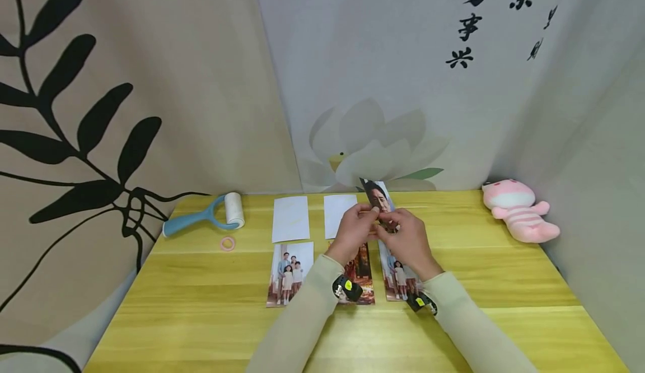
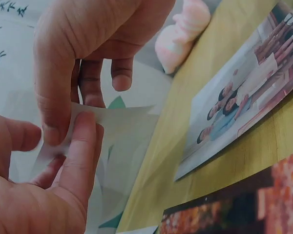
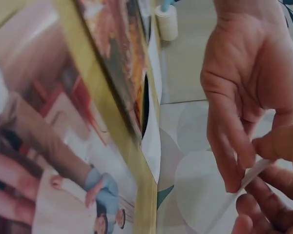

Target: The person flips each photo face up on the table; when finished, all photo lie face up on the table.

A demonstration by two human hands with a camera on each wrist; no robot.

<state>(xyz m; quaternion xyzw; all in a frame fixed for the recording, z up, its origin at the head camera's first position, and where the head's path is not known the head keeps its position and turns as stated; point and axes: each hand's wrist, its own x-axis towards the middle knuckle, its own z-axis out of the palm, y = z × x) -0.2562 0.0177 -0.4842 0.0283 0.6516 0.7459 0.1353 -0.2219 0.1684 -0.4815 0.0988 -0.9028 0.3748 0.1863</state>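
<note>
Above the back of the table, both hands meet at one photo print [image 1: 377, 194] with part of a face on its front. My left hand [image 1: 351, 234] holds it at the left edge, its fingers against the pale back in the left wrist view. The thumb and fingers of my right hand [image 1: 409, 243] pinch the same print [image 3: 254, 173] from the other side. Below them lie a family photo [image 1: 389, 275], partly hidden by the right hand, and an orange-brown photo [image 1: 364, 272] behind the left arm. Another family photo [image 1: 291, 275] lies further left.
Two white cards [image 1: 290, 219] lie in the back row; the right one [image 1: 337, 211] is partly covered by the left hand. A blue-handled lint roller [image 1: 194, 220] and a small pink ring [image 1: 227, 243] are at left. A pink plush toy [image 1: 521, 210] lies at the back right.
</note>
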